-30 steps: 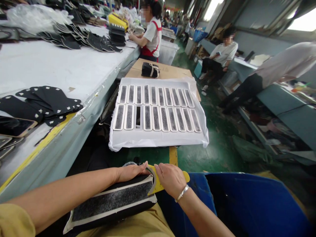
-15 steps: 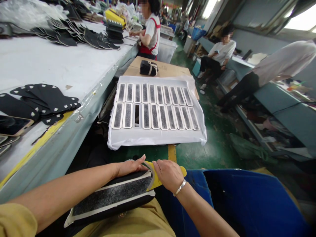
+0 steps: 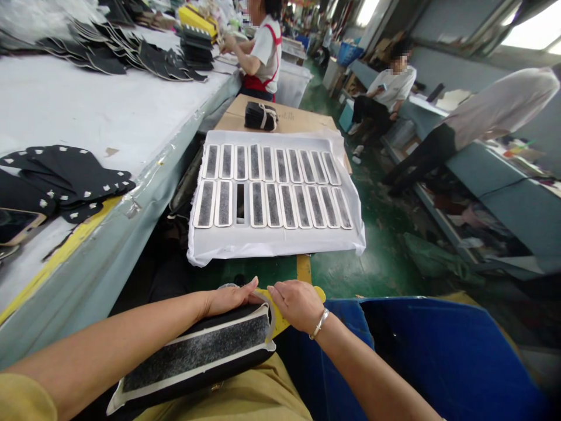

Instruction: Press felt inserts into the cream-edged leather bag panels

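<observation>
A long black piece [image 3: 197,354] with a speckled dark panel and pale edging lies slanted across my lap. My left hand [image 3: 232,301] grips its far upper edge near the right end, thumb raised. My right hand [image 3: 300,307] is closed on a flat yellow tool [image 3: 280,321], whose wide edge meets the piece's right end. The fingers under the tool are hidden. Beyond my hands, a white-covered tray [image 3: 272,241] bears two rows of pale-rimmed dark strips [image 3: 258,204], with one gap in the nearer row.
A white table [image 3: 87,117] on the left holds black cut pieces [image 3: 65,175] and a phone [image 3: 20,225]. A blue bin [image 3: 438,351] stands at the right. A tied black bundle [image 3: 260,116] rests on cardboard. Three people are farther off.
The view has shifted slightly, moving the table and tray a little left. My right hand and the yellow tool have moved slightly left at the piece's end. My left hand keeps its hold.
</observation>
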Motion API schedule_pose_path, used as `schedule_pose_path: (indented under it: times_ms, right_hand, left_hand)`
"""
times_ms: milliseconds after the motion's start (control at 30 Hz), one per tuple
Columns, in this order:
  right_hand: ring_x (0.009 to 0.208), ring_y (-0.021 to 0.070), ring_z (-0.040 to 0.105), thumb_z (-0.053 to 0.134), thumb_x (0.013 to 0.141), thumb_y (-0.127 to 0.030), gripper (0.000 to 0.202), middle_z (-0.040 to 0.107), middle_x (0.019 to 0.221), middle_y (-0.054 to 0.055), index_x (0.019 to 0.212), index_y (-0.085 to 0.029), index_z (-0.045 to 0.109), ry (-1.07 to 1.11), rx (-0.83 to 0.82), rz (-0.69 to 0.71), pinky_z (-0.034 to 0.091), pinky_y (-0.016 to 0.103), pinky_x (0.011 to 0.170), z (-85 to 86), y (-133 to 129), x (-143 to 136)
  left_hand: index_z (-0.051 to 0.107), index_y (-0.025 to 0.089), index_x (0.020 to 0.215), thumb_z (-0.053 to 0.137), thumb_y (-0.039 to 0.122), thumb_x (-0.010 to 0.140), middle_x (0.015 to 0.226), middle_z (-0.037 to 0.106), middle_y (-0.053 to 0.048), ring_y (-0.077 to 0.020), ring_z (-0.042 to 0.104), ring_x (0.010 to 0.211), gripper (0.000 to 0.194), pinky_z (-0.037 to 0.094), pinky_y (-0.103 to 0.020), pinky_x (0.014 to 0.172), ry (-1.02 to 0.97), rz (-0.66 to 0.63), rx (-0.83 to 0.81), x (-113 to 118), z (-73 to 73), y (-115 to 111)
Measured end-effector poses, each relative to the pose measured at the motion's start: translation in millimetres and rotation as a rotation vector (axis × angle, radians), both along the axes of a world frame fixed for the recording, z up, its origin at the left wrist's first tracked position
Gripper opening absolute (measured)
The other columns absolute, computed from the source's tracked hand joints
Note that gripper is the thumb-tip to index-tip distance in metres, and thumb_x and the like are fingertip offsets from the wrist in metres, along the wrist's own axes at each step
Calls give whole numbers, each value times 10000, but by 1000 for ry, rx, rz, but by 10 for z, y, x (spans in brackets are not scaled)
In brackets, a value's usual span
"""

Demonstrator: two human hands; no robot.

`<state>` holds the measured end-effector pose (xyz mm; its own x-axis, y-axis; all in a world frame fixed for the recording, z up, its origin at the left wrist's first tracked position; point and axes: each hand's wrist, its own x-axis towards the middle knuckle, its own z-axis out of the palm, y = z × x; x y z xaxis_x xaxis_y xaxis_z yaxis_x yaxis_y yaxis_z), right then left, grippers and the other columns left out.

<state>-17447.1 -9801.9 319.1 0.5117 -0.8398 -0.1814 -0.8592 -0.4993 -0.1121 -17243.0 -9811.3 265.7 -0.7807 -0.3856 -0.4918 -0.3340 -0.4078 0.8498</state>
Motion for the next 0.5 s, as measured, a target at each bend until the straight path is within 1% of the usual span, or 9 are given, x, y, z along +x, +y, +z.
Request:
schedule_pose_path:
  times_ms: [67, 133, 267, 367, 433, 500]
  right_hand:
    - [677, 144, 631, 292, 992, -379, 463, 696, 738, 38, 757, -195, 646, -8, 11, 35, 308, 265, 587, -5, -27, 5]
    - [678, 136, 628, 298, 990, -380, 459, 694, 733, 30, 752, -193, 644, -20, 27, 81, 306, 260, 587, -15, -82, 11]
    - [672, 133, 633, 304, 987, -389, 453, 697, 735, 20, 747, -194, 635, -34, 40, 141, 296, 260, 571, -49, -201, 9]
    - [665, 144, 640, 279, 993, -388, 468, 705, 748, 36, 766, -191, 638, -27, 26, 121, 299, 269, 570, -67, -199, -8]
    - [668, 152, 646, 266, 996, -386, 470, 705, 750, 43, 783, -191, 636, -15, 11, 87, 312, 272, 574, -68, -143, -15]
    - [680, 162, 656, 261, 998, -374, 460, 705, 752, 45, 794, -192, 632, 2, -5, 46, 325, 274, 576, -60, -67, -9]
  left_hand:
    - [649, 264, 1183, 45, 742, 851, 1158, 647, 10, -217, 538, 1140, 839, 311, -317, 1059, 12, 11, -9, 10, -17, 12]
    - [661, 246, 1164, 53, 752, 845, 1132, 659, -5, -226, 555, 1109, 853, 328, -326, 1044, 1, 33, 23, 12, -3, 13]
    - [658, 179, 1163, -3, 793, 798, 1111, 662, -60, -255, 576, 1063, 973, 373, -351, 988, -26, 99, 212, -21, 84, -13]
    - [633, 161, 1188, -26, 769, 813, 1137, 647, -67, -242, 585, 1038, 972, 397, -349, 950, 79, 99, 318, -52, 140, -23]
    - [646, 166, 1165, -13, 750, 835, 1112, 656, -56, -229, 591, 1020, 939, 392, -339, 955, 118, 81, 330, -59, 151, -16]
    - [663, 175, 1136, 10, 743, 845, 1073, 671, -44, -224, 594, 1011, 913, 377, -331, 975, 119, 78, 305, -56, 138, -5]
